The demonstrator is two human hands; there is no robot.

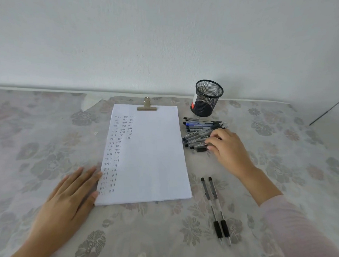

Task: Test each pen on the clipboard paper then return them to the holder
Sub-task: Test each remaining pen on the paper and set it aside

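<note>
One table (47, 122) under a pale floral cloth fills the lower view, its far edge against a plain whitish wall (130, 38). The paper (153, 157) lies at the table's middle, held at its far end by a brass clip (147, 105). Columns of small handwritten words run down its left part. The black mesh holder (206, 99) stands upright near the far edge, just right of the clip, with a red and white label on its left side. A pile of pens (198, 130) lies on the cloth between the holder and the paper's right edge, most of them pointing left to right. Two pens (215, 209) lie side by side nearer the front edge, right of the paper's near corner and well apart from the pile.

The left hand (66, 197) lies flat on the cloth, fingers straight and spread, their tips touching the paper's left edge near its near corner. The right hand (228, 149), coming out of a pale pink sleeve (296, 233), reaches to the pile's right side. Its fingers are bent down onto the pens. Whether they grip one cannot be told.
</note>
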